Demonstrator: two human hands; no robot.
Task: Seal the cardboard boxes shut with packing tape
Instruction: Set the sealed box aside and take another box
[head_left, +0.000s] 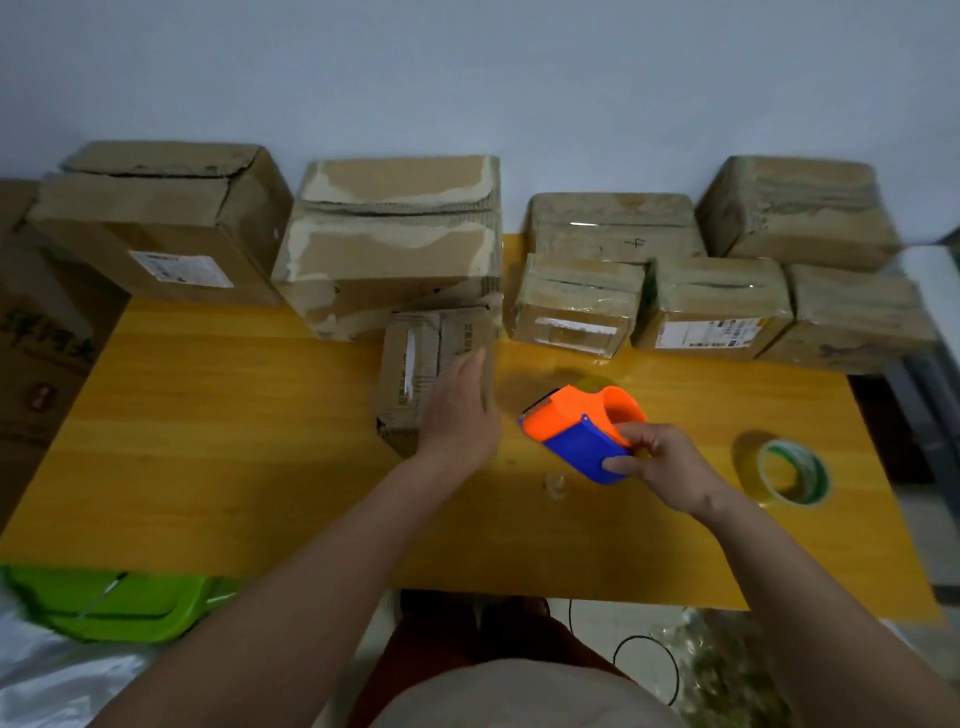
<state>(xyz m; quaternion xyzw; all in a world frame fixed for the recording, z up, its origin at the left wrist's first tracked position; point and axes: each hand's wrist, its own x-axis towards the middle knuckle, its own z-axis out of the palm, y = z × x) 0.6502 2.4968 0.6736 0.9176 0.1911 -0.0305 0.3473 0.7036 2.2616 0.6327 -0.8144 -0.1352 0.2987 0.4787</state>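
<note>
Cardboard small box, mid-table, steadied by the flat-fingered left hand; right hand grips the orange-and-blue tape dispenser; next, I'd judge, tape to seam.

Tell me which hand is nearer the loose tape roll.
Right. The right hand grips the dispenser just left of the tape roll; the left hand rests on the small box, farther left.

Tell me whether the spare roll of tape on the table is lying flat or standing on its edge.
Lying flat. The spare tape roll rests on its side on the table, its core hole facing up.
</note>
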